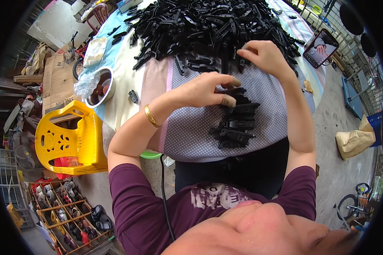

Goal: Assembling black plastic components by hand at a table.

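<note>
A big heap of black plastic clips covers the far half of a table draped with a dotted grey cloth. My left hand, a gold bangle on its wrist, pinches a black clip at its fingertips just above a smaller stack of black clips near the table's front edge. My right hand reaches to the near rim of the big heap, its fingers closed on a black clip there.
A metal bowl with a plastic bag sits at the table's left edge. A yellow plastic chair stands left of the table. A phone lies at the right edge. A shoe rack is at lower left, a brown sack at right.
</note>
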{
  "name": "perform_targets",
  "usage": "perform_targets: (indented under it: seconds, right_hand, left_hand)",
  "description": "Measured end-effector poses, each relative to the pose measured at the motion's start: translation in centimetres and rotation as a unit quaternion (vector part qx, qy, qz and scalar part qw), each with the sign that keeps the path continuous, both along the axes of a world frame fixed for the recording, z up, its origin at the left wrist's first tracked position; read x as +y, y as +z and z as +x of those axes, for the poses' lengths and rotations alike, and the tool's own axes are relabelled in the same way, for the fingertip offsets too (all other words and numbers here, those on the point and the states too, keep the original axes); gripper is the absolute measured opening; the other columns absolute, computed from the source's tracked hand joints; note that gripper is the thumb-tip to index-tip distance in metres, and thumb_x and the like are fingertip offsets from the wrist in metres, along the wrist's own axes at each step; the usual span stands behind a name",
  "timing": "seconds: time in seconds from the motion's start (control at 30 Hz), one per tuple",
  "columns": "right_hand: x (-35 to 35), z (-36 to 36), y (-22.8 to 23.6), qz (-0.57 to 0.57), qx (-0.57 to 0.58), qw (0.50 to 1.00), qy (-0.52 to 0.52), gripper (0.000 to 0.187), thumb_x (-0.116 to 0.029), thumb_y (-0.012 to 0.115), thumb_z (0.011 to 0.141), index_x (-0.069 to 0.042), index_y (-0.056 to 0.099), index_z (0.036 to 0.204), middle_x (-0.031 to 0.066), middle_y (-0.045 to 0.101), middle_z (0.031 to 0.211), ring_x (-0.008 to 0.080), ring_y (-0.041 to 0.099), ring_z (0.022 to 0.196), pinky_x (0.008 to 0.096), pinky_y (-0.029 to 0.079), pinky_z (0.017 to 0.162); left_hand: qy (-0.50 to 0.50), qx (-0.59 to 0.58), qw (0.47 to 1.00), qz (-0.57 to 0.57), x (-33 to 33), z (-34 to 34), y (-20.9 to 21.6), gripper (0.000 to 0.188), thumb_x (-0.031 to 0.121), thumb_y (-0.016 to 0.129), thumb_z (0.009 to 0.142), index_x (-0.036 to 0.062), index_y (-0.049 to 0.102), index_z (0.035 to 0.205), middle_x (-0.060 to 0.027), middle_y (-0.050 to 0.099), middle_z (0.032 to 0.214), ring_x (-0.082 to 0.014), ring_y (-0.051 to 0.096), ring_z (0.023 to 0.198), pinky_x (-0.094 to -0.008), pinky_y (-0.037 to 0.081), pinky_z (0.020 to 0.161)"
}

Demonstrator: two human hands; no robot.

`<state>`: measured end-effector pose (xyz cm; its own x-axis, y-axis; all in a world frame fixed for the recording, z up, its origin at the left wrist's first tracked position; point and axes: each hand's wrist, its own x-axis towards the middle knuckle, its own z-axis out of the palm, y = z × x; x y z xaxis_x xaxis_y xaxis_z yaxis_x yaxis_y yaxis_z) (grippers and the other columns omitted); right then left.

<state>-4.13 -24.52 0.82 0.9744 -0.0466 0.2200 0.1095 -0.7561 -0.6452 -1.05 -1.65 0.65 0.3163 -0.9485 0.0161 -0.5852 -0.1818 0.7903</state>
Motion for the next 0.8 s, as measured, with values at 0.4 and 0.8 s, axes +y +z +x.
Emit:
perform_targets:
  seconds: [0.4, 0.8]
  right_hand:
    - [1.8, -1.3, 0.9, 0.050, 0.003, 0.996, 0.074, 0.044, -0.004, 0.056, 0.069, -0.003, 0.057, 0.113, 0.0047, 0.058, 0.075, 0.0099, 0.054, 0.059, 0.0235, 0.047, 0.055]
    - [4.9, -0.6, -0.3, 0.339, -0.102, 0.925, 0.140, 0.030, -0.001, 0.050, 0.089, -0.002, 0.054, 0.119, 0.0078, 0.062, 0.104, 0.0125, 0.061, 0.091, 0.0261, 0.050, 0.082]
  left_hand:
    - [0.162, -0.368, 0.915, 0.039, 0.7, 3.6, -2.0, 0.021, 0.001, 0.063, 0.073, 0.0036, 0.063, 0.094, -0.0104, 0.055, 0.092, -0.0283, 0.050, 0.093, -0.0346, 0.043, 0.083]
    - [0.220, -0.066, 0.963, -0.144, -0.3, 3.2, -2.3, 0.020, 0.013, 0.065, 0.082, -0.0002, 0.057, 0.095, -0.0087, 0.062, 0.084, -0.0210, 0.060, 0.071, -0.0298, 0.047, 0.064]
